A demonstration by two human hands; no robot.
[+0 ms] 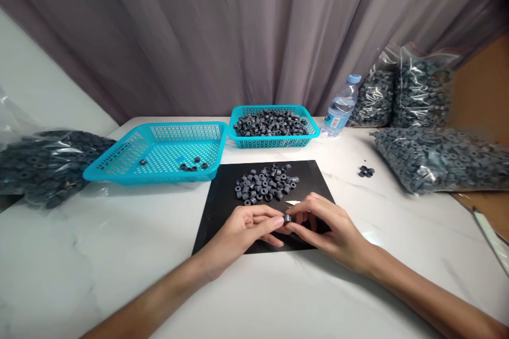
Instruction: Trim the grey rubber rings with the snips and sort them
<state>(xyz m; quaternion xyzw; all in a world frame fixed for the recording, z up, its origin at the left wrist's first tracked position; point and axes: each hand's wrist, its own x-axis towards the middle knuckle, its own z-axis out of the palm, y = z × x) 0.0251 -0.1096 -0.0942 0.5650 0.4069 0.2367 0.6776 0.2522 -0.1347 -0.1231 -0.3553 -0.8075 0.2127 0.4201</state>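
Observation:
Over a black mat [204,222], a small dark grey plastic bushing [287,218] sits between my two hands. My left hand [248,228] pinches it from the left between thumb and fingers. From the right, the thumb and index fingertip of my right hand [330,225] close on the same piece. A pale pointed sliver like a knife blade [293,202] shows just beyond my right fingers; whether it is held or lying on the mat I cannot tell. Behind my hands lies a loose pile of similar bushings [264,185].
A blue basket [155,177] at left holds several bushings; another blue basket [274,143] behind is full. A water bottle [341,108] stands beside it. Bags of bushings lie left [51,159] and right [445,161], with more bags [423,90] behind. A few dark pieces [366,171] sit right.

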